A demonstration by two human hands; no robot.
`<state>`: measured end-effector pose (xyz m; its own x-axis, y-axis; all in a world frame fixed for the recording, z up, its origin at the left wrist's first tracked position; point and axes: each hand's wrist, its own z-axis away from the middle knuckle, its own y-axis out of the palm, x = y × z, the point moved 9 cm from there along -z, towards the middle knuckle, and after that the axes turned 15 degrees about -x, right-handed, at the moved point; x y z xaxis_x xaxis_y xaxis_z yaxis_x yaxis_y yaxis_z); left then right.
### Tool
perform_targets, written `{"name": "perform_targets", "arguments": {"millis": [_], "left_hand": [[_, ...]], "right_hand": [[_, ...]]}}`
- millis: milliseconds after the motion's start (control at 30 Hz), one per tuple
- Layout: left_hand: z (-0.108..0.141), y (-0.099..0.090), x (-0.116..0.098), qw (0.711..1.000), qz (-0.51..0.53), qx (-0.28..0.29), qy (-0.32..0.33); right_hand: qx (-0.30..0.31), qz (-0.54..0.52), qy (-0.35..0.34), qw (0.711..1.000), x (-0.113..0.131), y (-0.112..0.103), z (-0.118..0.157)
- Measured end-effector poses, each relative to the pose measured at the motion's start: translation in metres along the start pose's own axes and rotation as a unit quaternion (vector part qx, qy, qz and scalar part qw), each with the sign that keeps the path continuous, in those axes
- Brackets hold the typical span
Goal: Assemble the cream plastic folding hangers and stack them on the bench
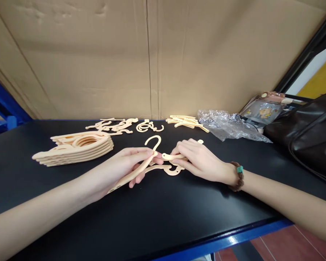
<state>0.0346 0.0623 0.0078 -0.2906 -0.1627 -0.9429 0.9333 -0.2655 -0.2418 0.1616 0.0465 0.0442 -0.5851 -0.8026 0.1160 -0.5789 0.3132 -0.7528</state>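
- A black tabletop [130, 224] with a blue metal edge [220, 241] fills the near and middle scene; a cardboard sheet [97, 65] stands upright along its far side, and red floor tiles [293, 241] show at the near right.
- On the left lies a layered stack of pale hanger frames [73, 154]. Along the far edge, from left to right, are a loose heap of curved pieces [115, 127], a small group of hooks [145, 126] and a pile of slim strips [184, 121].
- Crumpled clear plastic [228, 125] lies just right of the strips, with a transparent pouch [262, 111] behind it and a dark bag [312, 134] filling the right side.
- The left hand [134, 163] is closed around a long hanger arm [133, 175], thumb near its upper end, where a hook [159, 141] rises between the hands.
- The right hand [198, 157] pinches a short piece [170, 157] between thumb and curled fingers; its holed end points left, near the left fingertips.
- A curved piece [157, 167] extends from behind the left fingers to below the right hand; its attachment is unclear.
- The held parts are pale cream, smooth and rounded; the long arm slants down toward the near left and has small dark slots.
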Motion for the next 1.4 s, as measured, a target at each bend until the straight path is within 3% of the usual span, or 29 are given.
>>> {"name": "perform_targets", "arguments": {"millis": [233, 533, 833, 1400], "left_hand": [[0.002, -0.005, -0.015, 0.995, -0.052, -0.039, 0.077], [0.003, 0.008, -0.008, 0.99, -0.078, 0.044, 0.107], [0.0, 0.009, -0.003, 0.995, -0.053, 0.057, 0.06], [0.001, 0.012, -0.008, 0.991, -0.076, 0.093, 0.06]], "right_hand": [[-0.046, -0.033, -0.003, 0.998, -0.001, -0.011, -0.002], [-0.047, -0.03, -0.051, 0.997, 0.012, -0.01, 0.001], [-0.045, -0.029, -0.046, 0.997, 0.011, -0.011, 0.002], [-0.047, 0.01, -0.076, 0.996, 0.018, -0.011, 0.003]]}}
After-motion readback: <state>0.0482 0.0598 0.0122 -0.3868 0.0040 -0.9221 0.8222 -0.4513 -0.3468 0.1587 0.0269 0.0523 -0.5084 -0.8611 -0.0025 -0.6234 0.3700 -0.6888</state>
